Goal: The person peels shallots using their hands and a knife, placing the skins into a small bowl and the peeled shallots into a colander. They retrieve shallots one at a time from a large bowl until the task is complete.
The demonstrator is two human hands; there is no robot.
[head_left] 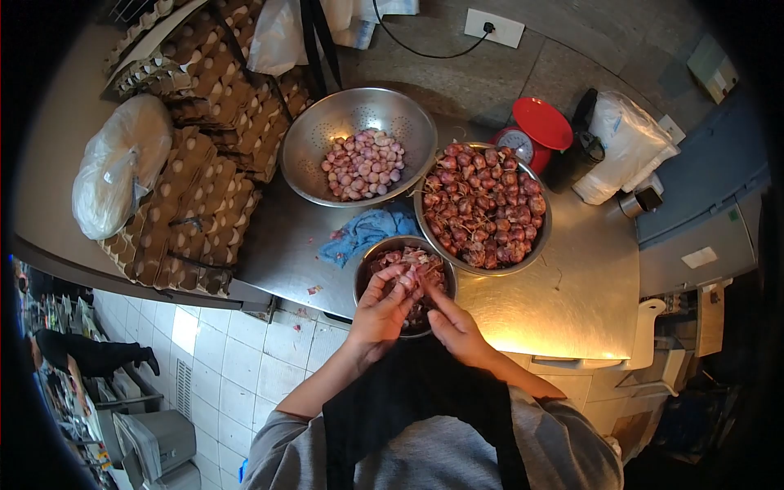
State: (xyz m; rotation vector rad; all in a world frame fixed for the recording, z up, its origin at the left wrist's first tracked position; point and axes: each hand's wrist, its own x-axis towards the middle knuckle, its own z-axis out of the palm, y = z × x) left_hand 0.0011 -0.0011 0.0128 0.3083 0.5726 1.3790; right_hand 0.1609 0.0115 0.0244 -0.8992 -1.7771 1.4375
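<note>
Both my hands meet over a small metal bowl (364, 263) of shallot skins at the counter's near edge. My left hand (381, 309) and my right hand (452, 325) pinch one small shallot (408, 278) between their fingertips. Behind it, a large metal bowl (542, 233) holds many unpeeled reddish shallots (483, 204). A colander (320, 129) to the left holds several peeled pale pink shallots (364, 163).
A blue cloth (367, 230) lies between the bowls. Stacked cardboard egg trays (208, 147) and a white plastic bag (118, 163) fill the counter's left. A red kitchen scale (535, 129) and another white bag (627, 143) stand at the right. A person's legs (90, 355) show on the tiled floor.
</note>
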